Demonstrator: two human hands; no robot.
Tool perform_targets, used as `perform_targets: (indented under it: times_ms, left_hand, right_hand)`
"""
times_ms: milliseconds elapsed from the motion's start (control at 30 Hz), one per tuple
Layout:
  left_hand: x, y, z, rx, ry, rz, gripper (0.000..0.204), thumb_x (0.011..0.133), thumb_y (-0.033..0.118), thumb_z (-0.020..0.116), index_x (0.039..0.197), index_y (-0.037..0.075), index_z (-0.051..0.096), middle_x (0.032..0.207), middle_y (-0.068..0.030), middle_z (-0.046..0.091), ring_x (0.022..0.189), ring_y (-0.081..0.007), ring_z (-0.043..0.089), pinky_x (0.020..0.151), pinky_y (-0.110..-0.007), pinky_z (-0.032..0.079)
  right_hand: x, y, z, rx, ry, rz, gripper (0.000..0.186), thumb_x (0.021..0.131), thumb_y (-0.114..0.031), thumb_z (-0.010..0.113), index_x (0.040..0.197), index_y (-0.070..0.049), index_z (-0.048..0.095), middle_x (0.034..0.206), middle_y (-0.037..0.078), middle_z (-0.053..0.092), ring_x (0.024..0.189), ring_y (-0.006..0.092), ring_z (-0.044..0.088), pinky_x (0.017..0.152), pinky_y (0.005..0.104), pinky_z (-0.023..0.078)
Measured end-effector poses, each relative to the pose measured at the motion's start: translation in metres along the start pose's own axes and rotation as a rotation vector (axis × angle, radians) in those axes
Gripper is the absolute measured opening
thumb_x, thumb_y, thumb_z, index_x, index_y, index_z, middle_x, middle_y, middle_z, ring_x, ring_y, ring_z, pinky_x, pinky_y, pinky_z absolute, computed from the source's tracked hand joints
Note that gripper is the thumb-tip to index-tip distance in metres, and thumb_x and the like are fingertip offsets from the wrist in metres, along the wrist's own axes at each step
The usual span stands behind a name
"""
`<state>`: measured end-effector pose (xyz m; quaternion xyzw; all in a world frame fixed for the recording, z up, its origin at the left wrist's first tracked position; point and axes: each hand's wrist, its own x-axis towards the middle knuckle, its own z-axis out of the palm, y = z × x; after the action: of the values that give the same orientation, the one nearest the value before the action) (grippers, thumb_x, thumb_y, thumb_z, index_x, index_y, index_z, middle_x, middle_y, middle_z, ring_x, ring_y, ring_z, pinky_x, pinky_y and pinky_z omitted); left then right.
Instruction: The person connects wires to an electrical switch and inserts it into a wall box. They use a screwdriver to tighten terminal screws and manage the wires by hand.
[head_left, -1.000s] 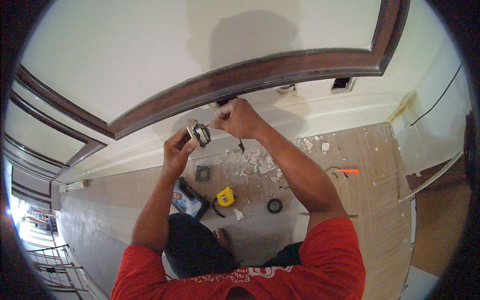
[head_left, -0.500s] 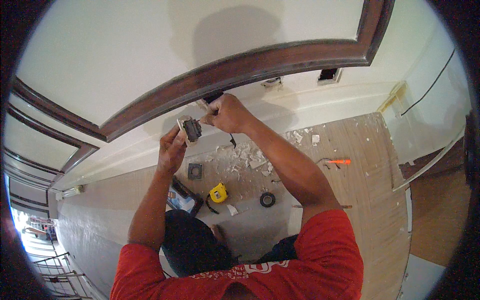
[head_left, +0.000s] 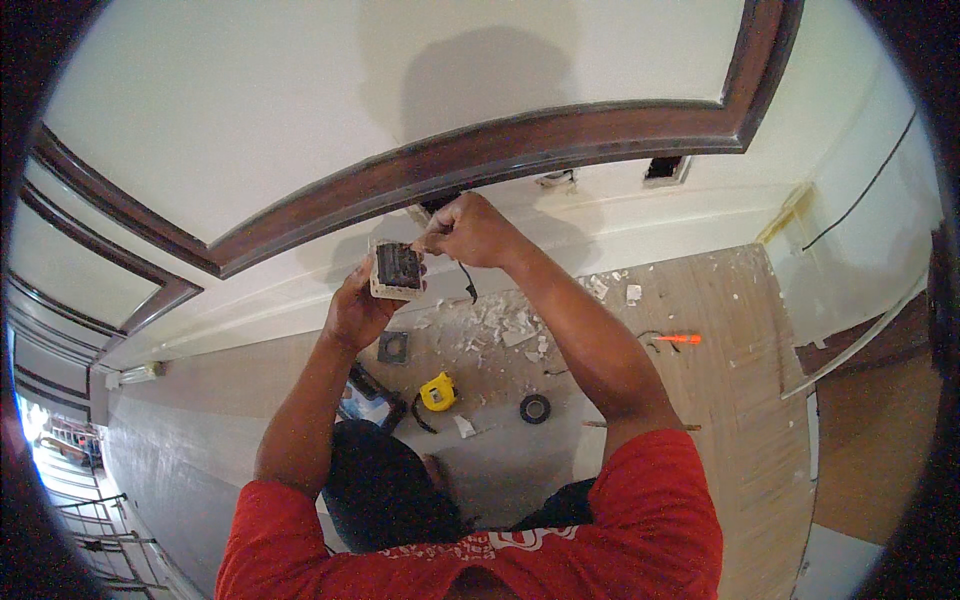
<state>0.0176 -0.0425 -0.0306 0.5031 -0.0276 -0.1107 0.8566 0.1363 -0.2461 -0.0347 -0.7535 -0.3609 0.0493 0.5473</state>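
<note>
My left hand holds a small cream wall outlet with a dark back, raised in front of the white wall just under the dark wooden trim. My right hand is closed at the outlet's upper right corner, pinching something small there; a short dark wire hangs below it. Whether a tool is in that hand is hidden by the fingers. Both forearms rise from my red shirt at the bottom.
On the floor below lie white plaster rubble, a yellow tape measure, a roll of black tape, a dark square plate and an orange-handled screwdriver. Two cut openings show in the wall lower right.
Both hands stay together on the outlet and have shifted slightly; the outlet now shows its dark back more squarely. The view has tilted a little.
</note>
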Motion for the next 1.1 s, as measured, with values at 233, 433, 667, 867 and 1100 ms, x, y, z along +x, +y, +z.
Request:
perform_targets:
  times_ms: [233,433,667,867,1100]
  left_hand:
    - [-0.001,0.005,-0.024,0.252,0.091,0.099,0.053,0.094,0.032,0.056,0.133,-0.004,0.048,0.126,-0.0164,0.059,0.116,-0.0277,0.059,0.103,-0.042,0.045]
    - [-0.006,0.015,-0.012,0.388,0.15,0.116,0.047,0.089,0.026,0.066,0.124,-0.004,0.057,0.116,-0.0091,0.065,0.108,-0.0195,0.061,0.098,-0.036,0.046]
    - [-0.008,0.016,-0.017,0.297,0.172,0.085,0.05,0.088,0.025,0.068,0.127,-0.003,0.056,0.117,-0.009,0.064,0.107,-0.0197,0.061,0.097,-0.037,0.045]
    - [-0.005,0.01,-0.011,0.362,0.188,0.159,0.053,0.087,0.023,0.07,0.128,-0.006,0.055,0.118,-0.0095,0.064,0.109,-0.021,0.06,0.099,-0.036,0.044]
    - [-0.006,0.01,-0.025,0.693,0.281,0.23,0.057,0.083,0.013,0.075,0.131,-0.008,0.052,0.12,-0.0119,0.062,0.113,-0.0202,0.058,0.098,-0.036,0.047]
  right_hand:
    - [0.001,-0.01,0.0,-0.013,0.011,0.041,0.025,0.075,-0.024,0.081,0.076,0.0,0.073,0.06,0.011,0.064,0.055,0.0133,0.055,0.058,0.0321,0.047]
    - [0.004,-0.007,0.009,-0.085,0.045,0.072,0.03,0.073,-0.026,0.082,0.068,-0.001,0.068,0.056,0.011,0.059,0.053,0.0143,0.051,0.057,0.0335,0.045]
    - [0.007,-0.012,0.011,-0.071,0.029,0.047,0.027,0.073,-0.025,0.081,0.07,-0.001,0.07,0.057,0.011,0.061,0.053,0.0143,0.052,0.057,0.0332,0.046]
    - [0.0,-0.005,0.006,0.021,0.034,0.048,0.025,0.073,-0.025,0.081,0.074,-0.001,0.073,0.061,0.012,0.064,0.054,0.0161,0.055,0.058,0.0338,0.047]
    - [0.003,-0.013,0.015,-0.125,0.08,0.056,0.023,0.074,-0.022,0.078,0.071,0.0,0.071,0.063,0.015,0.065,0.054,0.0205,0.059,0.059,0.035,0.049]
